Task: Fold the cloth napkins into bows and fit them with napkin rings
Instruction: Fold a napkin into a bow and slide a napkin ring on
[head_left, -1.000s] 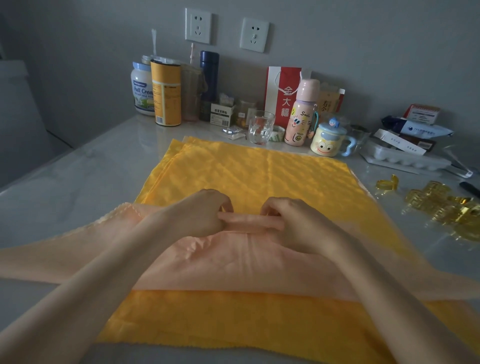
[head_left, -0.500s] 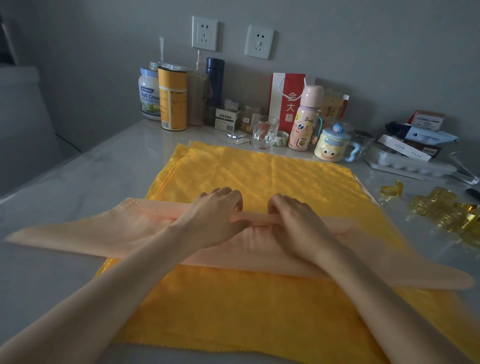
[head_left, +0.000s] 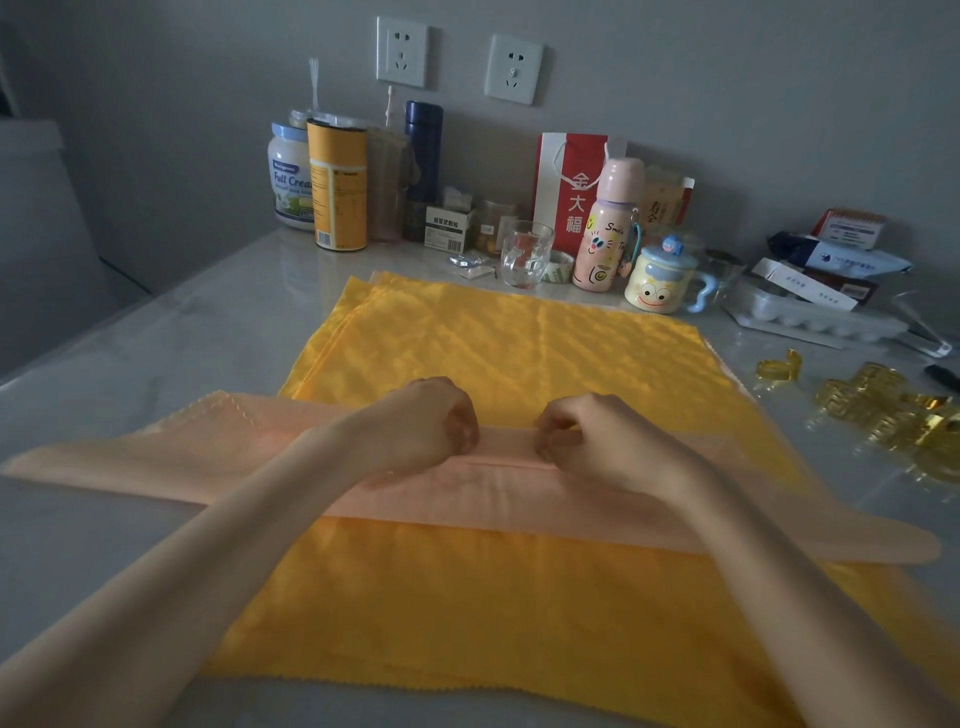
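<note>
A peach cloth napkin (head_left: 498, 493) lies folded into a long band across a stack of yellow napkins (head_left: 519, 358) on the grey table. My left hand (head_left: 426, 423) and my right hand (head_left: 597, 439) sit side by side at the band's middle. Each pinches the narrow folded far edge of the peach napkin with curled fingers. The band's ends reach out left and right past the yellow stack. Gold napkin rings (head_left: 878, 410) lie in a heap on the right of the table, away from both hands.
Along the wall stand tins, a yellow canister (head_left: 337, 187), a dark flask, a glass (head_left: 524, 254), a pink bottle (head_left: 608, 228), a lidded cartoon mug (head_left: 660, 280) and boxes. A white ice tray (head_left: 815, 317) lies at the back right.
Both hands moved away from me with the peach napkin's fold and rolled it over, so the band is narrower. The fingers went from pressing flat to pinching the fold.
</note>
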